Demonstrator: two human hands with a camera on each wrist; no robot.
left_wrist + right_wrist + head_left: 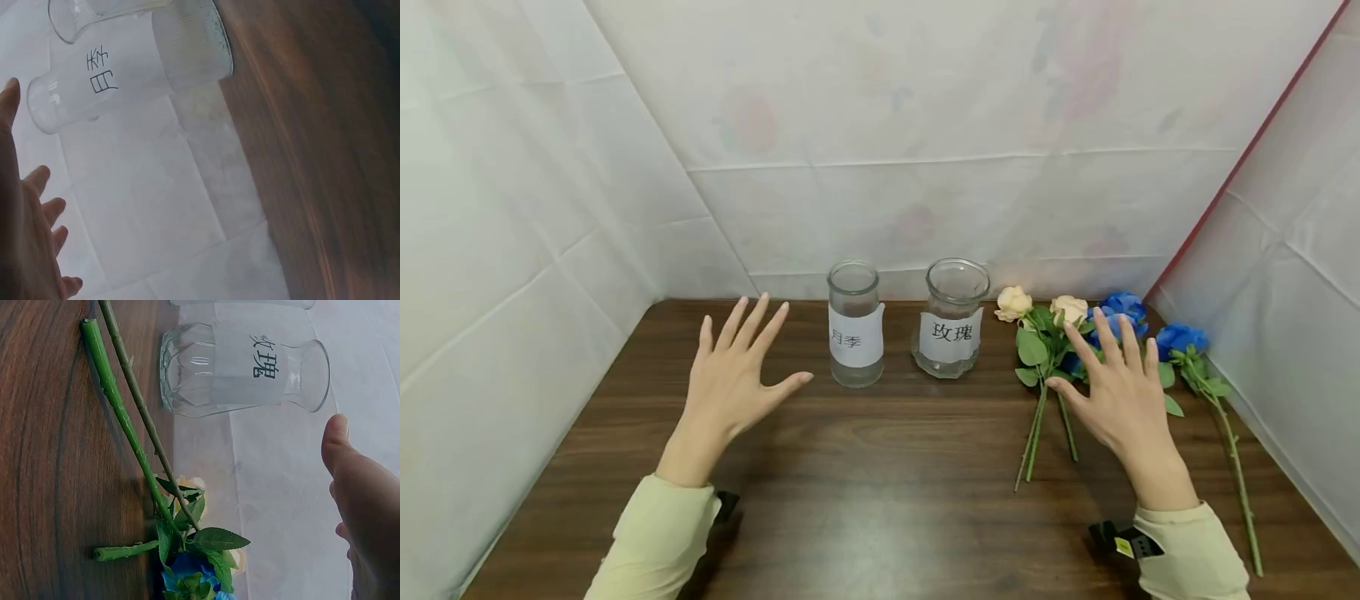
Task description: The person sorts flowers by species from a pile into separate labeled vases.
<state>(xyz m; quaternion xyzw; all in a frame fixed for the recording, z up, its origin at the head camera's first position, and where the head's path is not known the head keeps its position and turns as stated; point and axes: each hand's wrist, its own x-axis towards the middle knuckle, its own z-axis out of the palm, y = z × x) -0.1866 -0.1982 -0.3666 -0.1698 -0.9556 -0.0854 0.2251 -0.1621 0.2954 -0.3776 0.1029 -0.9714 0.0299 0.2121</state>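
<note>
My left hand (730, 383) is held over the table's left side, fingers spread, touching nothing. Just right of it stands a straight glass vase (856, 375) with a white paper label. A second glass vase (951, 358), wider and flared at the rim, stands beside it with its own label. My right hand (1123, 392) hovers with spread fingers over the artificial flowers and covers part of them. Cream roses (1014, 302) and blue flowers (1123, 312) lie there, their green stems (1036, 433) pointing toward me. In the right wrist view, cut stem ends (90, 328) show near the flared vase (187, 369).
One blue flower (1182, 337) lies apart at the far right, its long stem (1240, 475) running toward the front. The dark wooden table (865, 508) meets white cloth walls (820, 208) at the back and sides.
</note>
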